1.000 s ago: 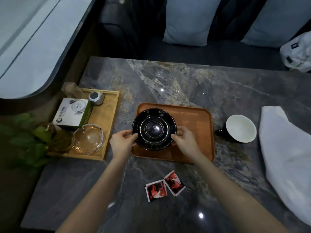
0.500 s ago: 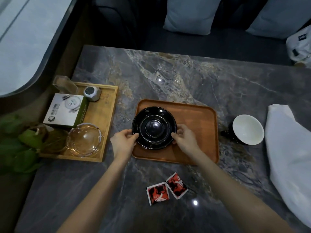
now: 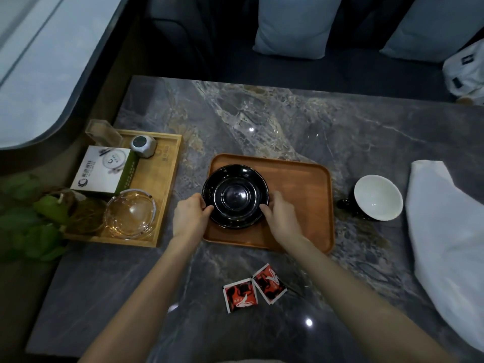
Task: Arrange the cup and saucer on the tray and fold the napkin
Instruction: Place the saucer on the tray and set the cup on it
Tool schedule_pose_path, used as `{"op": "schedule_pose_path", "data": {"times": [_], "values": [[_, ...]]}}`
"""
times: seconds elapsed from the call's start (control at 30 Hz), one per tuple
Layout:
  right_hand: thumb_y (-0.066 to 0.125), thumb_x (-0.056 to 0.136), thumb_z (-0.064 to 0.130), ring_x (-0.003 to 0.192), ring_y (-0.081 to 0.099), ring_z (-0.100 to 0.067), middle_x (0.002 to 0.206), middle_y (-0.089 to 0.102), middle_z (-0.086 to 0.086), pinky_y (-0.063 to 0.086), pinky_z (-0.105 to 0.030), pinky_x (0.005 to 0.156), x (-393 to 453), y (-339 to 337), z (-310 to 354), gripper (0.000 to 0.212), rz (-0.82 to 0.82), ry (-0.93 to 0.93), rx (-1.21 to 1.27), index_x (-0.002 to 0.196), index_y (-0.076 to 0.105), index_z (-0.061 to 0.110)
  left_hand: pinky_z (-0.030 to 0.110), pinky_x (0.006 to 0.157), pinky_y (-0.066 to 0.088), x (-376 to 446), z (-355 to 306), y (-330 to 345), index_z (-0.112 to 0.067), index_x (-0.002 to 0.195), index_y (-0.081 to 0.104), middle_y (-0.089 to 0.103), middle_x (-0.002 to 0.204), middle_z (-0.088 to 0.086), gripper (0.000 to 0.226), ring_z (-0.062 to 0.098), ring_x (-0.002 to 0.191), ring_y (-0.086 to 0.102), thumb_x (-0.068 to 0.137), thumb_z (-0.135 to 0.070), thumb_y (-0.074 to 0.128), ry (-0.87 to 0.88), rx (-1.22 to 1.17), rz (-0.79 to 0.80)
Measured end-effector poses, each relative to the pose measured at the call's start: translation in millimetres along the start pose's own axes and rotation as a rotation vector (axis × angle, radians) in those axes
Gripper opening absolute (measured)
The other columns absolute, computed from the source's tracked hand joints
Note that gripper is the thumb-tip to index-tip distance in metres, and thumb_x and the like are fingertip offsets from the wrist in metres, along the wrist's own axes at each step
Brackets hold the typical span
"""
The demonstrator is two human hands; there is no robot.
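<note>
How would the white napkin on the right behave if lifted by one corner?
The napkin lies in soft rumpled folds, so it would likely hang limp and drape. It looks like light cloth, unlikely to slide far on the marble table; pushing would probably bunch it.

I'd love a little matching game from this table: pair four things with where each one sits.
Things:
1. saucer
2. cup
3. napkin
4. red packets

Places:
A. far right of the table
B. on the brown tray
C. table, just right of the brown tray
D. table, near edge, between the arms

Pairs: 1-B, 2-C, 3-A, 4-D
</note>
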State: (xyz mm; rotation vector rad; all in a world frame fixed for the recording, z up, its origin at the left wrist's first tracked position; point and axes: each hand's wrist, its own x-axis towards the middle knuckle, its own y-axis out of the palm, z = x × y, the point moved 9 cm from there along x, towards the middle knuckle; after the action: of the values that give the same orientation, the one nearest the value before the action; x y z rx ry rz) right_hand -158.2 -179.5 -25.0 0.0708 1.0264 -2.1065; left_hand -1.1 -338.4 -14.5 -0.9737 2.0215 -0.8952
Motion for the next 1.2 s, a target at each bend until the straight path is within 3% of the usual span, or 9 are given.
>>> {"op": "schedule_pose_path", "data": {"times": [0.13, 0.3, 0.43, 0.6, 0.8, 0.87, 0.97, 1.07, 1.2], "values": [[0.045, 0.095, 0.015, 0.108, 0.057, -0.033, 0.119, 0.059, -0.015, 0.048, -0.045, 0.090, 0.0, -7.7, 10.7, 0.029, 0.113, -0.117, -0.276, 0.123, 0.049, 0.009, 0.040, 0.069, 0.047, -4.9, -26.2, -0.4, -0.004, 0.089, 0.059, 0.064, 0.094, 0.020, 0.018, 0.039, 0.089, 0.059, 0.088, -0.022, 0.055, 0.048, 0.280, 0.069], [0.042, 0.095, 0.019, 0.103, 0.057, -0.033, 0.114, 0.061, -0.014, 0.047, -0.040, 0.081, -5.4, -41.8, 4.5, 0.022, 0.210, -0.206, -0.553, 0.112, 0.053, 0.011, 0.038, 0.067, 0.049, -19.4, -76.5, 3.1, -0.005, 0.082, 0.066, 0.067, 0.083, 0.014, 0.024, 0.033, 0.082, 0.063, 0.089, -0.023, 0.051, 0.224, 0.221, 0.052], [0.049, 0.091, 0.020, 0.101, 0.060, -0.031, 0.108, 0.066, -0.012, 0.049, -0.040, 0.081, -13.3, -98.5, -10.7, 0.022, 0.140, -0.213, -0.434, 0.107, 0.061, 0.012, 0.040, 0.066, 0.052, -41.4, -124.8, 21.2, -0.007, 0.079, 0.069, 0.069, 0.076, 0.010, 0.027, 0.029, 0.076, 0.063, 0.088, -0.026, 0.053, 0.339, 0.126, 0.077], [0.049, 0.091, 0.016, 0.099, 0.061, -0.033, 0.106, 0.068, -0.013, 0.048, -0.039, 0.080, -16.8, -178.2, -47.2, 0.021, -0.033, -0.225, -0.375, 0.104, 0.064, 0.011, 0.041, 0.078, 0.051, -70.1, -187.2, 65.4, -0.009, 0.098, 0.069, 0.067, 0.099, 0.013, 0.021, 0.031, 0.090, 0.063, 0.088, -0.021, 0.055, 0.445, 0.069, 0.125], [0.046, 0.092, 0.013, 0.116, 0.050, -0.029, 0.129, 0.052, -0.009, 0.044, -0.038, 0.090, -16.8, -236.5, -111.8, 0.036, -0.159, -0.128, -0.414, 0.128, 0.049, 0.012, 0.038, 0.083, 0.044, -96.5, -241.6, 124.1, -0.009, 0.111, 0.063, 0.057, 0.116, 0.013, 0.026, 0.032, 0.106, 0.055, 0.090, -0.020, 0.052, 0.529, 0.034, 0.164], [0.046, 0.091, 0.013, 0.119, 0.048, -0.031, 0.129, 0.052, -0.013, 0.043, -0.040, 0.092, -15.5, -239.5, -129.1, 0.040, -0.143, -0.103, -0.400, 0.132, 0.044, 0.012, 0.037, 0.096, 0.038, -99.4, -247.5, 145.7, -0.008, 0.130, 0.048, 0.048, 0.132, 0.014, 0.040, 0.030, 0.120, 0.045, 0.091, -0.019, 0.051, 0.513, 0.055, 0.212], [0.045, 0.092, 0.012, 0.123, 0.047, -0.032, 0.136, 0.048, -0.017, 0.040, -0.041, 0.098, -12.2, -232.8, -154.5, 0.047, -0.048, 0.000, -0.194, 0.137, 0.035, 0.007, 0.037, 0.105, 0.031, -98.7, -250.8, 171.5, -0.006, 0.140, 0.031, 0.039, 0.141, 0.017, 0.053, 0.031, 0.128, 0.037, 0.091, -0.016, 0.051, 0.487, 0.050, 0.271], [0.042, 0.094, 0.016, 0.121, 0.049, -0.029, 0.138, 0.049, -0.012, 0.038, -0.033, 0.096, -10.1, -221.6, -173.5, 0.051, 0.043, 0.114, 0.014, 0.143, 0.029, 0.011, 0.039, 0.100, 0.036, -94.2, -251.9, 184.4, -0.003, 0.137, 0.036, 0.048, 0.130, 0.020, 0.046, 0.033, 0.120, 0.045, 0.092, -0.010, 0.046, 0.456, 0.045, 0.279], [0.040, 0.095, 0.012, 0.109, 0.054, -0.026, 0.135, 0.052, -0.011, 0.035, -0.023, 0.081, -7.6, -218.0, -179.4, 0.043, 0.061, 0.162, 0.099, 0.137, 0.036, 0.011, 0.041, 0.093, 0.039, -87.8, -254.7, 182.9, -0.002, 0.130, 0.045, 0.052, 0.124, 0.022, 0.037, 0.037, 0.111, 0.051, 0.092, -0.007, 0.042, 0.419, 0.074, 0.263]]}}
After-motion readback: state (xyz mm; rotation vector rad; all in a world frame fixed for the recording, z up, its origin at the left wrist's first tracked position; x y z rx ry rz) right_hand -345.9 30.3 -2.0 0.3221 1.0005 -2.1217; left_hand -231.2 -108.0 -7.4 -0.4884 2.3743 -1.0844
